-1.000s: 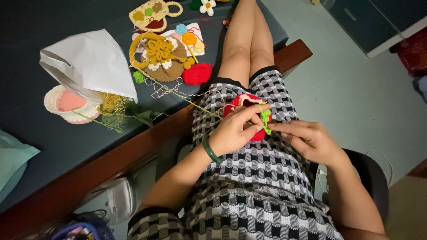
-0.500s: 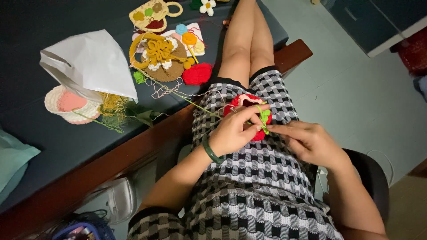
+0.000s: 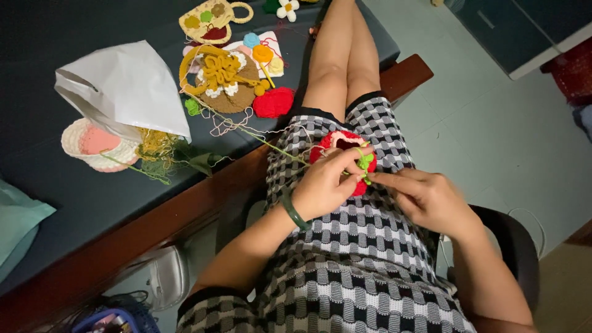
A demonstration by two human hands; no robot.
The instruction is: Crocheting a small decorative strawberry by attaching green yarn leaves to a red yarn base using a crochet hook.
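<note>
The left hand [image 3: 327,185] grips a red crochet piece [image 3: 341,145] on the lap; the right hand [image 3: 425,197] pinches its green yarn [image 3: 365,163].

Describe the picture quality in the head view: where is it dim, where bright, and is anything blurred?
Head view: the dark tabletop is dim, its near corner almost black; the white paper bag and the pale floor are brightest, without harsh glare. The left hand and the red crochet piece look sharp; the right hand is slightly soft. Straight edges bend a little toward the frame borders.
</note>
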